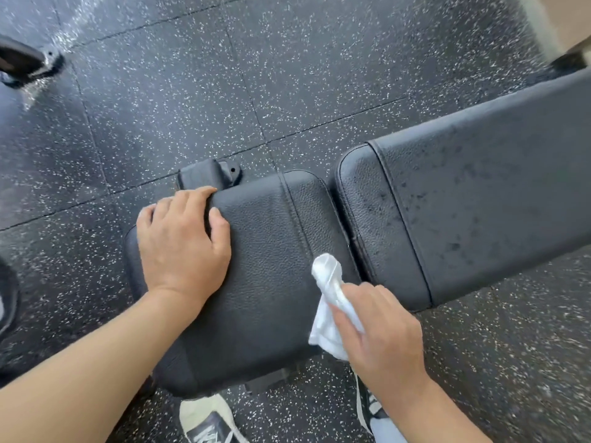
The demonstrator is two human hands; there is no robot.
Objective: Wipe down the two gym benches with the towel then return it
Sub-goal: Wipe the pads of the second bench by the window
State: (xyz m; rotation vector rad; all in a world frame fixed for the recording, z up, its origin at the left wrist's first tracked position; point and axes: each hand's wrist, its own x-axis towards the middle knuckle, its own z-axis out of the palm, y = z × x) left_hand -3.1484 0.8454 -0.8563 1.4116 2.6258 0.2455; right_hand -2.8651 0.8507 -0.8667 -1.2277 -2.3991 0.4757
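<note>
Left hand [180,241] lies flat, fingers spread, on the seat pad [268,282] at 9 o'clock, likely bracing the bench. Right hand [382,330] pinches the white towel [329,302], bunched at the pad's 3 o'clock edge for wiping. Droplets speckle the back pad [479,193] at 2 o'clock, probably next.

There is only the one view, from a camera on the person's head, looking steeply down and slightly forward. It sits close over the gym bench [271,251], whose seat pad fills the middle while the long back pad runs off toward the upper right edge. The wide lens bends the speckled rubber floor [224,75] around the borders. Both forearms enter from the bottom edge, with the person's shoes [208,420] directly beneath, so the lens stands almost above the bench's near side.
</note>
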